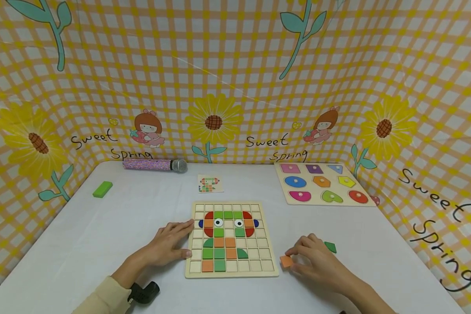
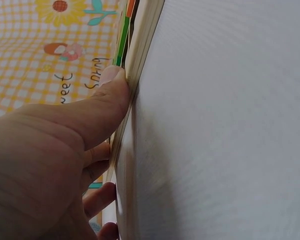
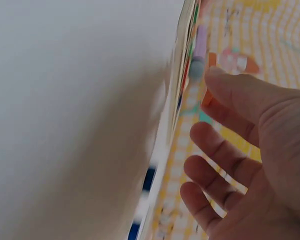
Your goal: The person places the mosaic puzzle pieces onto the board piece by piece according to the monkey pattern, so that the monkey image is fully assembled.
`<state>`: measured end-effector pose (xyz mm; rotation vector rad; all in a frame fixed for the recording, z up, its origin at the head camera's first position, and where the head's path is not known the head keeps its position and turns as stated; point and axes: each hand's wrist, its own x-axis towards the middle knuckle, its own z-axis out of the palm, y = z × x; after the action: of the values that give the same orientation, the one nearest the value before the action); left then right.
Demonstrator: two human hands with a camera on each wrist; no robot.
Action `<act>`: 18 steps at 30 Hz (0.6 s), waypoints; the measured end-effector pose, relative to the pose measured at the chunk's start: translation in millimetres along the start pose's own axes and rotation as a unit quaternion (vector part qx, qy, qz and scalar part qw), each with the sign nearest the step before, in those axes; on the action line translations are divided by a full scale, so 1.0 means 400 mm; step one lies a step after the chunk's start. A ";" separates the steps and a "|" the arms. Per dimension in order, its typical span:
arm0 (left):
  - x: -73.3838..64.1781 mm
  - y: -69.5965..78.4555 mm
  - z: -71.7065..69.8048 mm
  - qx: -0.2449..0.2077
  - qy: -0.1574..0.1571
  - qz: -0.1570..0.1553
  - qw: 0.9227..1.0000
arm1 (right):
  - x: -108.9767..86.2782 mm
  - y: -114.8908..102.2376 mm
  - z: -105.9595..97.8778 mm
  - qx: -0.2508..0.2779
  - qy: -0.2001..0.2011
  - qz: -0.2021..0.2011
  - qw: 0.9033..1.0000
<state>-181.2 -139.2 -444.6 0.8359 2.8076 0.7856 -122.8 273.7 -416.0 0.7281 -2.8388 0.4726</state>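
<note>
A wooden grid board (image 1: 255,264) lies in the middle of the table, partly filled with coloured tiles and two eye pieces that make a face-like figure. My left hand (image 1: 166,245) rests at the board's left edge, its thumb and fingertips touching the rim; in the left wrist view the thumb (image 2: 107,95) lies against the side of the board. To the right of the board, my right hand (image 1: 314,257) pinches an orange square tile (image 1: 285,261) between thumb and index finger. The right wrist view shows this tile (image 3: 211,61) edge-on, the other fingers loosely bent.
A dark green tile (image 1: 330,247) lies just beyond my right hand. Behind the board is a small pattern card (image 1: 210,183). A shape puzzle (image 1: 318,174) stands back right, a glittery microphone (image 1: 149,165) back left, and a light green block (image 1: 103,189) at far left.
</note>
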 end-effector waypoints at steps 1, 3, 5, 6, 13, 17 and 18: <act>0.000 0.000 0.000 0.000 0.000 0.000 1.000 | 0.011 -0.013 0.005 0.004 -0.007 0.002 1.000; 0.001 0.001 0.000 0.001 -0.002 -0.001 1.000 | 0.032 -0.038 0.018 0.009 -0.010 0.004 1.000; 0.001 0.001 -0.001 0.001 -0.001 -0.003 1.000 | 0.051 -0.060 0.031 0.009 -0.005 -0.006 1.000; 0.001 0.001 -0.001 0.001 -0.001 -0.003 1.000 | 0.060 -0.071 0.037 0.010 -0.002 -0.012 1.000; -0.001 0.003 -0.001 0.000 0.003 0.000 1.000 | 0.106 -0.130 0.082 0.012 0.016 -0.040 0.999; -0.001 0.002 -0.001 0.000 0.002 0.000 1.000 | 0.123 -0.156 0.102 0.015 0.031 -0.065 0.997; -0.001 0.001 -0.001 0.000 0.002 0.000 1.000 | 0.127 -0.161 0.107 0.013 0.033 -0.069 0.997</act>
<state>-180.6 -139.3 -444.0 0.8350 2.8112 0.7890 -138.6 183.2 -427.0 0.8896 -2.7034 0.5016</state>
